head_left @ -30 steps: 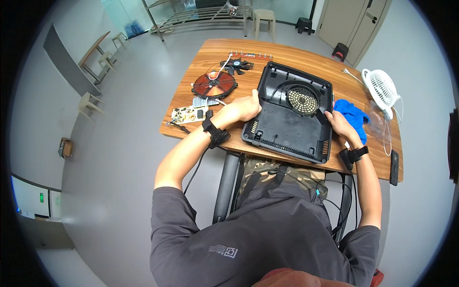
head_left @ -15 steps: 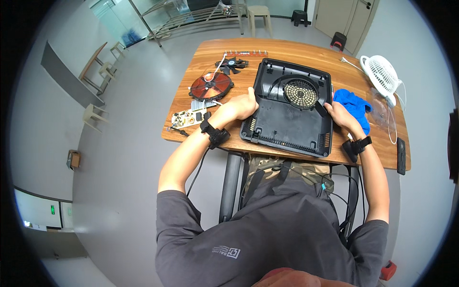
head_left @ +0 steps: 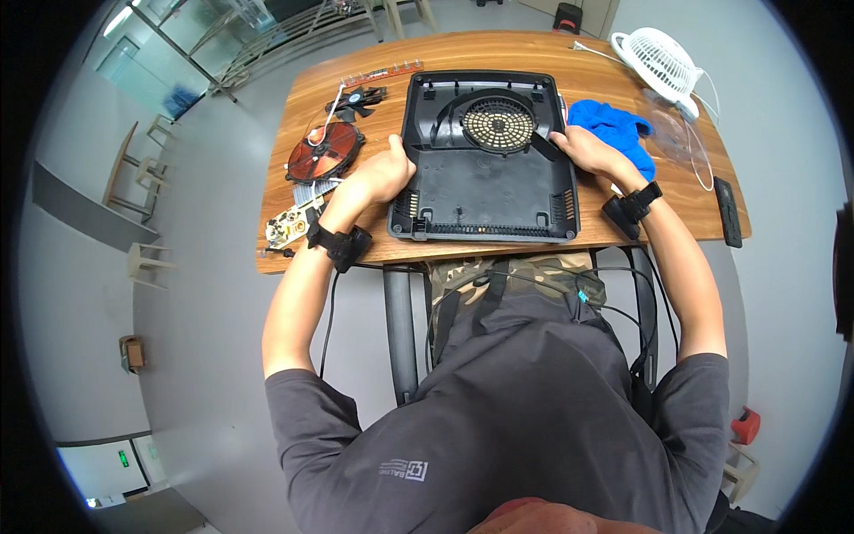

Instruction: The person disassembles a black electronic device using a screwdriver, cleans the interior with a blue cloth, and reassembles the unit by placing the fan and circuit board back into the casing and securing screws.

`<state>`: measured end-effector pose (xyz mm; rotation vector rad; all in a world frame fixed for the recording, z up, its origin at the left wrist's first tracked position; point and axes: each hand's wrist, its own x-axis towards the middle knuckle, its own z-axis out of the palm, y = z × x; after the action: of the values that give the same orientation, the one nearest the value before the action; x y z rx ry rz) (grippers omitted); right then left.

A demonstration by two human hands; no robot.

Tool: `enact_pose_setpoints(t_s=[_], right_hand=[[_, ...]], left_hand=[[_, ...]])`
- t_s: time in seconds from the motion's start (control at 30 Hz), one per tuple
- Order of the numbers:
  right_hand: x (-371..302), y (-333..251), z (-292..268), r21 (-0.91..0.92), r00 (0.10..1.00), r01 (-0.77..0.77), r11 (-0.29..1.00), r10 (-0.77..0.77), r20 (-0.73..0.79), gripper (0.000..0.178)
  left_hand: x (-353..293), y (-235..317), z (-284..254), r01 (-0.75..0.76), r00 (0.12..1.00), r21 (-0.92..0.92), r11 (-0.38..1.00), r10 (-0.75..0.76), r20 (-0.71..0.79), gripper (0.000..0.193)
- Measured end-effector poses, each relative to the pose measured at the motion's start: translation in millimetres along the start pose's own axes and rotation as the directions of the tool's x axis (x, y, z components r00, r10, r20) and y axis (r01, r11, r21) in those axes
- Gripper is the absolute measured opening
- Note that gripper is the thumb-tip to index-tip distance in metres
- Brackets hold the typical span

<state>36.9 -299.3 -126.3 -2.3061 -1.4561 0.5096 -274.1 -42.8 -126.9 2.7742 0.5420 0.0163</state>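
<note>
A black plastic housing (head_left: 485, 191), the open bottom shell of an appliance such as an induction cooker, lies on the table with its inside facing up. A round vent grille (head_left: 499, 125) is set in its far half. My left hand (head_left: 384, 169) is closed on the shell's left edge, thumb raised along the rim. At the right edge, my right hand (head_left: 592, 149) grips the rim, its fingertips partly hidden. Left of the shell lie a copper-coloured round coil (head_left: 326, 152), a small black fan (head_left: 359, 100) and a circuit board (head_left: 292, 227) with a heat sink.
A blue cloth (head_left: 609, 129) lies beside my right hand. Beyond it are a white fan (head_left: 656, 64) with its cord, a clear plastic bag (head_left: 669, 133) and a dark flat bar (head_left: 728, 214). A thin strip board (head_left: 382, 74) lies near the far left of the wooden table (head_left: 498, 52).
The whole view has shifted and turned, so the table sits higher and further left. Both hands keep their hold on the shell, which stays in nearly the same place on the table.
</note>
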Motion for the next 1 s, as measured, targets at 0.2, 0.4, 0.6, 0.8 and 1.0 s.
enact_pose_setpoints(t_s=[0.2,0.4,0.6,0.8,1.0], right_hand=[[0,6,3,-0.009,0.998,0.052,0.999,-0.052,-0.02,0.054],[4,-12,6,-0.01,0.997,0.073,0.997,-0.073,-0.035,0.055],[3,-1,7,0.02,0.998,0.041,0.999,-0.04,-0.056,0.055],[-3,-6,1,0.032,0.999,0.005,0.999,-0.004,-0.034,0.055],[6,2,6,0.041,0.999,0.033,0.999,-0.034,0.005,0.053]], left_hand=[[7,-11,1,0.045,0.996,-0.006,0.999,-0.044,0.079,0.042],[-15,-1,-12,0.05,0.997,0.035,0.998,-0.052,0.055,0.036],[-1,0,-10,0.028,0.998,0.028,0.999,-0.03,0.063,0.037],[-1,5,-11,0.089,0.995,-0.029,0.996,-0.087,0.056,0.031],[-7,14,-12,0.113,0.993,-0.063,0.992,-0.11,0.047,0.032]])
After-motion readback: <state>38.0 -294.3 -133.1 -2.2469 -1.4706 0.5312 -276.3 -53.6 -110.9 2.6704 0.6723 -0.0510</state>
